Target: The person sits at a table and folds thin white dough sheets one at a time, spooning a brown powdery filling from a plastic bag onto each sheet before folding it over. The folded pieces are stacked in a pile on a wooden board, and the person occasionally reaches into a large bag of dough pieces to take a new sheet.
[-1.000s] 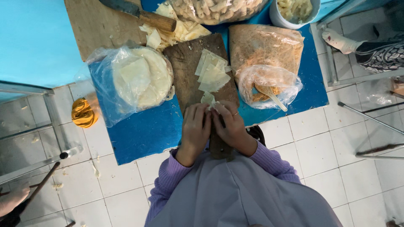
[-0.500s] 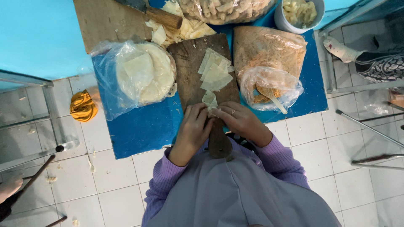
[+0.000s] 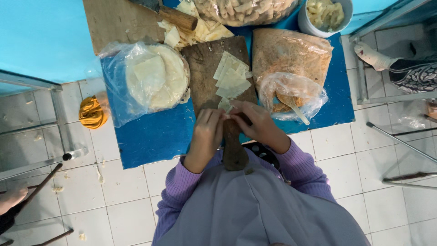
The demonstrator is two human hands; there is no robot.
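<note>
My left hand (image 3: 205, 134) and my right hand (image 3: 256, 123) meet over the near end of a dark wooden cutting board (image 3: 205, 64), fingers pinched together on a small pale dough wrapper piece (image 3: 225, 108). A loose pile of cut wrapper pieces (image 3: 232, 77) lies on the board just beyond my fingers. The board's handle (image 3: 234, 152) points toward my lap, between my purple sleeves.
The board rests on a low blue table (image 3: 154, 136). A bagged stack of round wrappers (image 3: 157, 75) sits left; a bag of filling with a spoon (image 3: 291, 98) sits right. Behind are a knife (image 3: 173, 13), a bowl (image 3: 325, 13), finished rolls (image 3: 246, 9). An orange cloth (image 3: 92, 113) lies on the tiled floor.
My hands stayed joined on the wrapper piece, fingers shifting slightly; my view has drifted a little, so the table sits a bit further right in the frame.
</note>
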